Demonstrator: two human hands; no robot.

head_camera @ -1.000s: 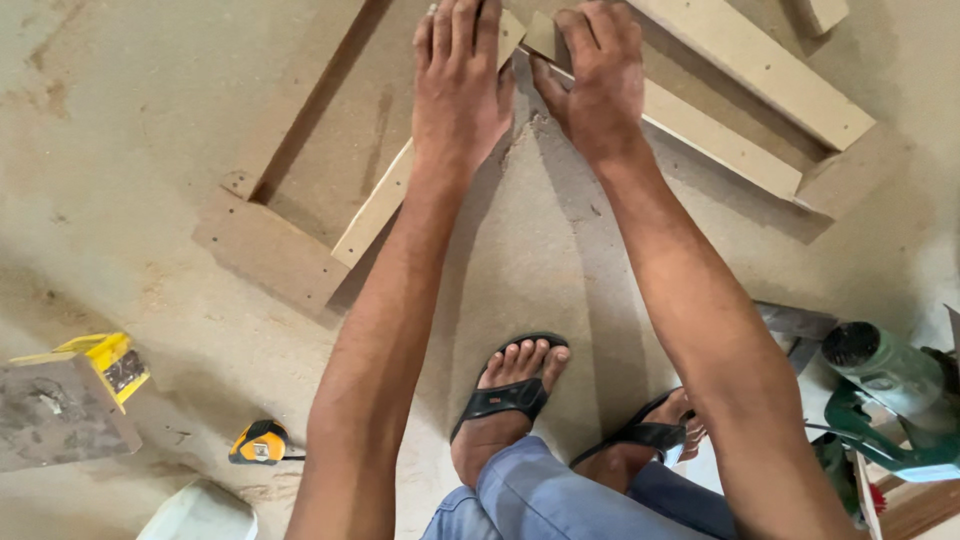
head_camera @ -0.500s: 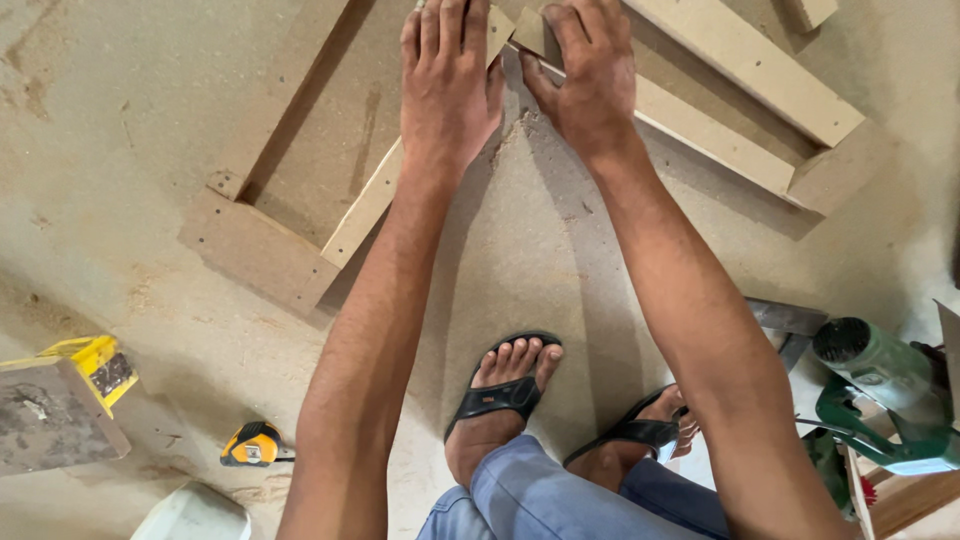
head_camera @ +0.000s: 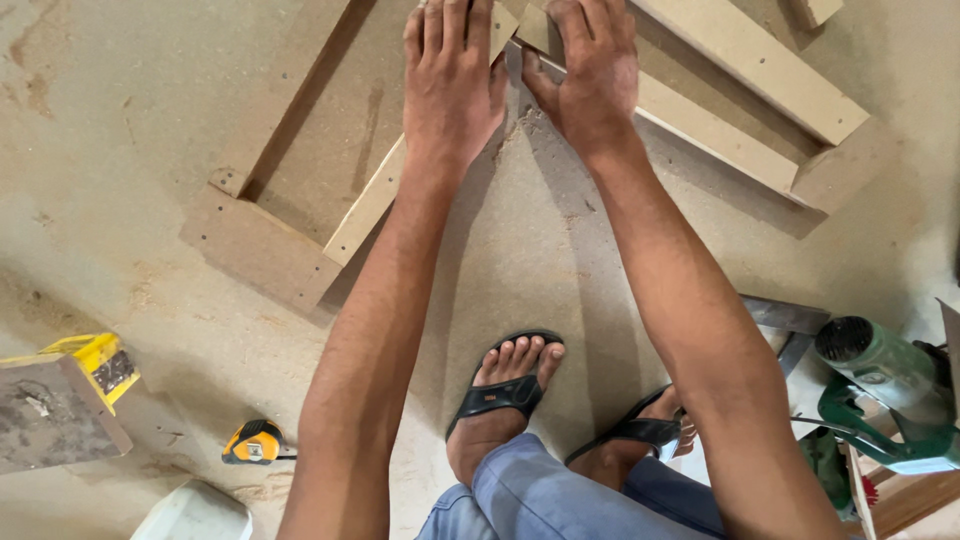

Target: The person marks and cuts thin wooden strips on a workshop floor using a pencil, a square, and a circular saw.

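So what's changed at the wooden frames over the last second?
Very little. Both hands kept pressing where the frames meet: the left hand flat on the lighter strip, the right hand on the neighbouring strip. Nothing was picked up or let go. The tape measure and green power tool stayed put; only the view drifted.

Yellow tape measure (head_camera: 253, 443) on floor, green power tool (head_camera: 885, 385) at rt.

Hands: two, a left hand (head_camera: 452, 85) and a right hand (head_camera: 590, 75); black sandals: two, one (head_camera: 497, 393) and another (head_camera: 638, 430). Tape measure (head_camera: 253, 442): one; green power tool (head_camera: 880, 385): one; yellow box (head_camera: 98, 362): one.
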